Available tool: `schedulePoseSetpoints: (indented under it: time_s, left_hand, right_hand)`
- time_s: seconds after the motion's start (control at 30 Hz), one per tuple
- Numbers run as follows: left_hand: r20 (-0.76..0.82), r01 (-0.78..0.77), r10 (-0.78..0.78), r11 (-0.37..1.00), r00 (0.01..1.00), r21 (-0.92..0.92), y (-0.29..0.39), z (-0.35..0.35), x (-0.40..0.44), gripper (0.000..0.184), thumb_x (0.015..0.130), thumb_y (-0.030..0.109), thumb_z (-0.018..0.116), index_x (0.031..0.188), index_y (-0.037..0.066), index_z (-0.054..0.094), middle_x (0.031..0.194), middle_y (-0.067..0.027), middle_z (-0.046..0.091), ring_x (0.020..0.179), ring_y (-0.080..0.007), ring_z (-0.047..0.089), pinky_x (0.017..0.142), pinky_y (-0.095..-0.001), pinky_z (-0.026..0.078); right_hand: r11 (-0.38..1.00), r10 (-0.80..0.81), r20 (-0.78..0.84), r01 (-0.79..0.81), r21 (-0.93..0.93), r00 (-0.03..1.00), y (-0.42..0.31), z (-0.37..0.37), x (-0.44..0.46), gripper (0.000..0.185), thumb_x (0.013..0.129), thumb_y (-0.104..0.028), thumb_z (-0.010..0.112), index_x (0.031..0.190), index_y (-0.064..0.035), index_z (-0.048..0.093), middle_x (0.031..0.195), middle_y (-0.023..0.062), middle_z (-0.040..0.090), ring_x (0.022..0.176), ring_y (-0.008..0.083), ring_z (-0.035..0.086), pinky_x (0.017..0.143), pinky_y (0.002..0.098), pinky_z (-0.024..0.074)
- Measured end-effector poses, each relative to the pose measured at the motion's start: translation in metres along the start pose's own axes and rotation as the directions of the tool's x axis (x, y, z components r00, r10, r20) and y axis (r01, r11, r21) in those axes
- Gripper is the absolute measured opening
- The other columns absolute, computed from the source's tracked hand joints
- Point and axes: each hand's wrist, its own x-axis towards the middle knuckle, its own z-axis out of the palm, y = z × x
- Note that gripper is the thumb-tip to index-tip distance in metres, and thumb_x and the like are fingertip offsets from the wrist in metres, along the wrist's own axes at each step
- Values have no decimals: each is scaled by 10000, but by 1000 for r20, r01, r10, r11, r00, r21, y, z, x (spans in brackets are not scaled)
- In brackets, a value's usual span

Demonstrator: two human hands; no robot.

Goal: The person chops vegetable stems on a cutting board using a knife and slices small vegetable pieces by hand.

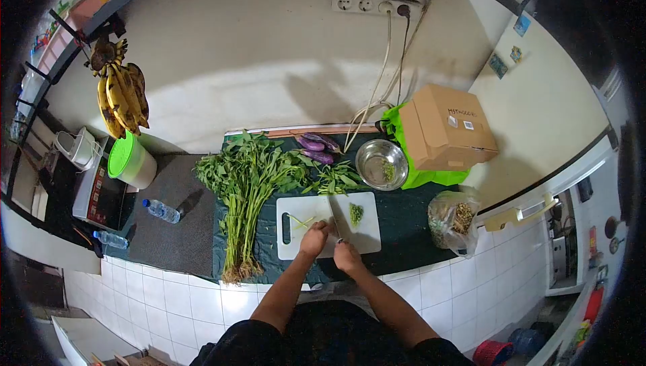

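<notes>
My right hand (pixel 347 256) is closed round the handle of a kitchen knife (pixel 336 218), its blade pointing away from me over a white cutting board (pixel 369 237). My left hand (pixel 315 237) is closed just left of the blade, on thin green stems (pixel 299 220) whose ends stick out to its left. To the right of the blade lies a small heap of chopped green pieces (pixel 356 214). Loose green leaves (pixel 338 179) lie beyond the board. A metal bowl (pixel 381 164) behind the board has some chopped green pieces inside.
A big bunch of rooted leafy greens (pixel 245 198) lies left of the board. Purple eggplants (pixel 317 147) lie behind. A cardboard box (pixel 447 128) stands right, near a plastic bag (pixel 454 223). Leftward are a water bottle (pixel 161 210), a green-lidded container (pixel 132 161) and hanging bananas (pixel 122 97).
</notes>
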Motion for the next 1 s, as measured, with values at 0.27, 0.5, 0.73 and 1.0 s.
schedulePoseSetpoints:
  time_s: [0.27,0.5,0.73,1.0]
  left_hand:
    - [-4,46,-45,996,999,78,14,-9,-1,119,801,114,548,873,66,630,985,-110,585,951,-315,578,806,-421,522]
    - [12,-1,1,1000,1000,1,3,-3,-6,242,809,102,568,1043,65,616,1063,-129,568,1021,-349,562,863,-436,504]
    - [5,-20,20,1000,1000,18,-8,10,-8,309,809,85,546,1110,66,608,1081,-137,575,1024,-345,560,900,-417,480]
    - [25,-45,43,997,999,62,-6,7,-7,320,806,98,539,1112,66,628,1074,-134,585,1022,-338,561,889,-412,485]
  right_hand:
    - [989,-147,-99,144,-37,984,-11,-14,-35,255,902,-139,494,804,46,640,867,259,640,870,384,645,772,455,519]
    - [969,141,13,-140,203,990,-27,-54,-19,335,978,-198,455,804,44,608,855,261,629,868,401,643,774,467,512]
    - [994,-7,-28,10,110,1000,-2,19,-26,314,954,-190,439,878,41,638,874,261,631,870,426,636,789,498,507]
    - [959,188,134,-211,190,973,-40,-76,-21,280,878,-151,468,831,46,661,983,286,649,933,396,651,802,477,515]
